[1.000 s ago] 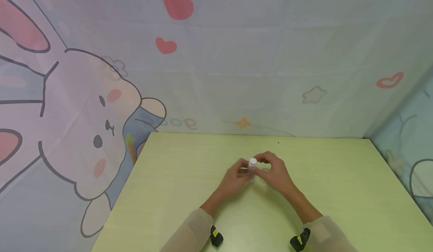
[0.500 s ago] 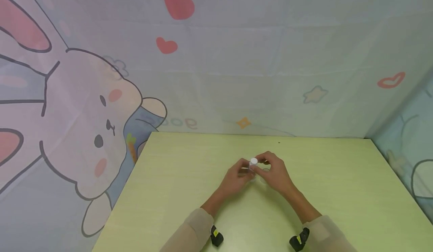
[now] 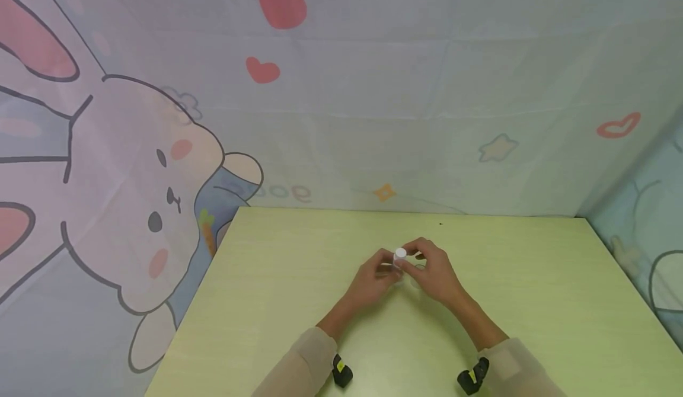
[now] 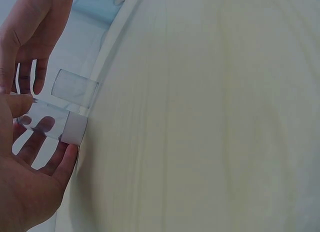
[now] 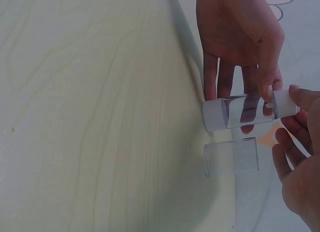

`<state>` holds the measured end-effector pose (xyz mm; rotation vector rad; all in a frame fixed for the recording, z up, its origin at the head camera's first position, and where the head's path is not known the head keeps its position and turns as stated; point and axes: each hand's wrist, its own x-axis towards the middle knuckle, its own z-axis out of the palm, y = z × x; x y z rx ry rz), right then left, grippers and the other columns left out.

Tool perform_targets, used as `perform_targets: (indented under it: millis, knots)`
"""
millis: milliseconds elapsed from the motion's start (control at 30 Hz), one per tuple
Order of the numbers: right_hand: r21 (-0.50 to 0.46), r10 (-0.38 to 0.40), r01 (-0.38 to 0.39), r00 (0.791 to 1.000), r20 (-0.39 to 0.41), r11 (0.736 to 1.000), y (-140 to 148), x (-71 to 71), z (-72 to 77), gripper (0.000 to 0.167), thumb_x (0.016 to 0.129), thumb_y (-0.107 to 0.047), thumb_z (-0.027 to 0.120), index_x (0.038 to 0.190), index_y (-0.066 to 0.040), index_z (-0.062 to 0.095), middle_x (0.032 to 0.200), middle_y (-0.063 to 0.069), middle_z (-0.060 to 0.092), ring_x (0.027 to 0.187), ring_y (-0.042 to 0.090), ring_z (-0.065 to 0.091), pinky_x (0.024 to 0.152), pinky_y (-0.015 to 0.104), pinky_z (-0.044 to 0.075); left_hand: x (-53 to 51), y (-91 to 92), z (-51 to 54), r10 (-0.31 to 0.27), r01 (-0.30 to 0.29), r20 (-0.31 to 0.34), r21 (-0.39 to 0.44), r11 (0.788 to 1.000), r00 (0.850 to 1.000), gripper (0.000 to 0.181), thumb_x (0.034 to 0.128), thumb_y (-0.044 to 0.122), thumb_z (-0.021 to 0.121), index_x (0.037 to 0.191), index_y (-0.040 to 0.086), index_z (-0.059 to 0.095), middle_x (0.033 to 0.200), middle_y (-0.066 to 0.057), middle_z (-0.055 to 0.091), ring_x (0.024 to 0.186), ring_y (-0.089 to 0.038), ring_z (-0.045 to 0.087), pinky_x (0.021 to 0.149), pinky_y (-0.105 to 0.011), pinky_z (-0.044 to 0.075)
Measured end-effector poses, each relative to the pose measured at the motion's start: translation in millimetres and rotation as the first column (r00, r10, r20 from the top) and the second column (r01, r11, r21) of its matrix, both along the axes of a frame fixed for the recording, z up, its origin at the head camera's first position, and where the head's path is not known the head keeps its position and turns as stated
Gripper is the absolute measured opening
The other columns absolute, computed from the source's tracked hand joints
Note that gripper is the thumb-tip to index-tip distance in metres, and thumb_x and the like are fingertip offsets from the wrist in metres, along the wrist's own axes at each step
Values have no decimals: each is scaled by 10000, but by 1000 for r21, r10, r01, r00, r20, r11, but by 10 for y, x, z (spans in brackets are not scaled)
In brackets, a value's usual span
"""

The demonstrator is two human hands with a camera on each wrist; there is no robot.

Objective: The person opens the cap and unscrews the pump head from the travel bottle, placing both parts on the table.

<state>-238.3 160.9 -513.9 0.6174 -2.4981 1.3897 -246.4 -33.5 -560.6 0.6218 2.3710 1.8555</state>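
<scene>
Upright on the table stands a small clear bottle (image 5: 248, 110) with a white band (image 4: 75, 128) round its base and a white cap (image 3: 400, 253) on top. My left hand (image 3: 372, 279) grips the clear body, thumb on one side and fingers on the other. Up at the cap, my right hand (image 3: 436, 274) pinches the white piece between thumb and fingers; its other fingers are spread apart in the right wrist view. Beside the bottle, on the right hand's side, a clear open cylinder (image 5: 231, 157), like a see-through overcap, stands apart from it.
The pale yellow-green table (image 3: 288, 255) runs back to a hanging cloth (image 3: 384, 89) printed with a rabbit and hearts. A tiny dark speck (image 3: 440, 224) lies near the far edge. Black wrist devices (image 3: 341, 372) sit by both sleeves.
</scene>
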Motion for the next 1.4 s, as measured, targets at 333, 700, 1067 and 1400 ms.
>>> perform_targets:
  millis: [333, 700, 1067, 1400]
  knots:
    - [4, 14, -14, 1000, 12, 1000, 1, 18, -17, 227, 977, -183, 800, 1160, -100, 695, 1102, 25, 685, 1084, 351, 647, 969, 560, 557, 34, -27, 5, -7, 8, 33, -18, 1000, 999, 223, 1037, 237, 715, 1247, 221, 641, 1329, -22, 675, 1231, -282, 676, 1051, -423, 558]
    - [7, 24, -24, 1000, -8, 1000, 6, 0, -27, 248, 966, -193, 814, 1164, -102, 696, 1111, 22, 689, 1097, 368, 642, 953, 588, 554, 32, -24, 11, -19, 18, 29, 8, 1000, 999, 204, 1054, 221, 692, 1251, 198, 639, 1335, -40, 677, 1249, -295, 666, 1044, -403, 561]
    - [23, -21, 22, 1000, -6, 1000, 16, -22, -28, 304, 927, -259, 859, 1135, -112, 693, 1098, 10, 697, 1075, 272, 645, 967, 522, 547, 41, -6, 20, -28, 26, 46, 38, 999, 999, 206, 1060, 220, 688, 1255, 185, 633, 1361, -58, 664, 1269, -331, 656, 1014, -398, 582]
    - [32, -24, 23, 999, 31, 999, 12, -24, 10, 273, 941, -248, 844, 1128, -112, 700, 1089, 13, 701, 1085, 259, 642, 986, 517, 547, 22, -13, 52, -26, 26, 30, -2, 1000, 999, 221, 1035, 230, 721, 1239, 222, 637, 1325, -28, 676, 1249, -295, 669, 1047, -415, 561]
